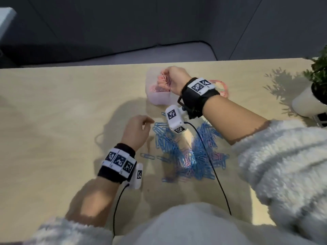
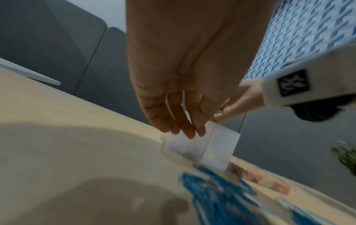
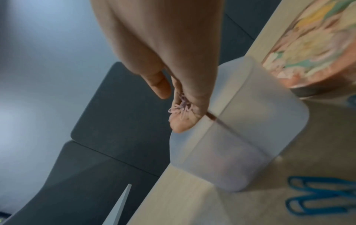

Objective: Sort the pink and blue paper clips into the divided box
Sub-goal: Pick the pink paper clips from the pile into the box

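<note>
A translucent divided box [image 1: 160, 99] stands at the table's far middle, with pink paper clips [image 1: 154, 88] in its left compartment. Above it, my right hand [image 1: 174, 78] pinches a small bunch of pink clips [image 1: 165, 77]; the right wrist view shows these clips [image 3: 181, 108] between thumb and fingers, over the box [image 3: 240, 137]. A big pile of mostly blue clips [image 1: 194, 152], with some pink ones mixed in, lies nearer to me. My left hand [image 1: 137, 129] hovers at the pile's left edge, fingers [image 2: 181, 121] relaxed and holding nothing.
A colourful round object [image 1: 222, 88] lies behind my right wrist, beside the box. A potted plant [image 1: 313, 89] in a white pot stands at the right edge. Two loose blue clips [image 1: 147, 155] lie left of the pile. Black cables [image 1: 212, 165] cross the pile.
</note>
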The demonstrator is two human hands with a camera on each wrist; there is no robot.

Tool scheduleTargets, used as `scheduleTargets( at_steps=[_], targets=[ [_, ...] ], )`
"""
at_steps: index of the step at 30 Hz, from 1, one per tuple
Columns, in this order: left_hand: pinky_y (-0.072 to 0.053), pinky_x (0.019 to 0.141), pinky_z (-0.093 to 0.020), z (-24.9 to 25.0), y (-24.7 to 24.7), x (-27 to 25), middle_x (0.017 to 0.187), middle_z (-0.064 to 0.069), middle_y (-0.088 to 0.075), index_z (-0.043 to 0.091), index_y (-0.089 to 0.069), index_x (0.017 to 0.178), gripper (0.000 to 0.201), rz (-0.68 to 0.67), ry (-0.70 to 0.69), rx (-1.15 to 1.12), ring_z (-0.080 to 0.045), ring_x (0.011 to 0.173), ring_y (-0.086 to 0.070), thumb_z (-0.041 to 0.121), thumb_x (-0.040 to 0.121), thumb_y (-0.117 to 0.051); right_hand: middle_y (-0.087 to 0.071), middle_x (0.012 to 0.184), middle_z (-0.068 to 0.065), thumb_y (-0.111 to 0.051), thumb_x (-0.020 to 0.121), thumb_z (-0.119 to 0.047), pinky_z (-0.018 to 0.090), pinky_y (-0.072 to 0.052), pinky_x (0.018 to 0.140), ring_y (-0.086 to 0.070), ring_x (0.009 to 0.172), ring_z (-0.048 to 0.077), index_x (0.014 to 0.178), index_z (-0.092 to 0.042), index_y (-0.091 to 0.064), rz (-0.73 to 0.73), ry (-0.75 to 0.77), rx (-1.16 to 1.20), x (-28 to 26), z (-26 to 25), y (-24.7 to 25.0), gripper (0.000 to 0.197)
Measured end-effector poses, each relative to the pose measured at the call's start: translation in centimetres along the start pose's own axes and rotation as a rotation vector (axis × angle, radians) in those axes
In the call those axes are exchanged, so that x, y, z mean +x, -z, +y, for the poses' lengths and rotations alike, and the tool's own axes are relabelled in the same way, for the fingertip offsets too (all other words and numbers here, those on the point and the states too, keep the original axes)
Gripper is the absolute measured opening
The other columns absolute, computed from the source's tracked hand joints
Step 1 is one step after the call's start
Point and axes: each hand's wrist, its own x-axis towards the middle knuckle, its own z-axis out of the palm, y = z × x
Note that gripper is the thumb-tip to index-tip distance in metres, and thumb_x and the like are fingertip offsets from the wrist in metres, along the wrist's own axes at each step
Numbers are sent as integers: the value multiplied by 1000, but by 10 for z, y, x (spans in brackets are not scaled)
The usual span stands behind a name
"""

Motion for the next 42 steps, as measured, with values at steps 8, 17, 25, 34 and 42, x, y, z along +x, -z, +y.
scheduleTargets(
  at_steps=[8,17,25,34,42],
  targets=[
    [-45,87,-40,-4,-29,-19,102,-7,-68,15,-68,96,18,-204,-2,216,-28,98,-56,15,83,-55,-53,113,17,-41,95,-11,30,-49,77,-45,122,44,119,4,-50,-73,23,-149,-2,4,-6,30],
    [-42,83,-41,22,-56,0,105,-8,-61,17,-65,99,16,-219,-199,492,-31,104,-52,18,87,-54,-67,83,9,-53,88,-1,13,-46,56,-55,57,3,97,-1,-68,-183,336,-820,-76,60,76,17],
    [-44,80,-41,10,-48,-3,98,-9,-66,12,-60,93,15,-270,-247,445,-31,95,-57,14,79,-62,-63,103,15,-55,83,-6,36,-44,83,-58,96,29,97,-5,-66,-309,421,-1403,-83,132,87,18],
    [-43,81,-35,-2,-37,-8,99,-13,-62,5,-64,98,14,-256,-224,259,-27,92,-57,7,84,-60,-56,68,4,-42,87,-2,27,-40,55,-48,59,19,84,-9,-64,-43,275,-934,-74,130,116,23],
    [-50,73,-26,2,-36,-14,84,-4,-62,7,-64,95,12,-255,-80,-56,-18,73,-58,8,83,-64,-49,64,-13,-65,82,-19,20,-36,59,-48,60,6,82,-18,-59,-208,281,-1049,-86,140,89,6]
  ],
)
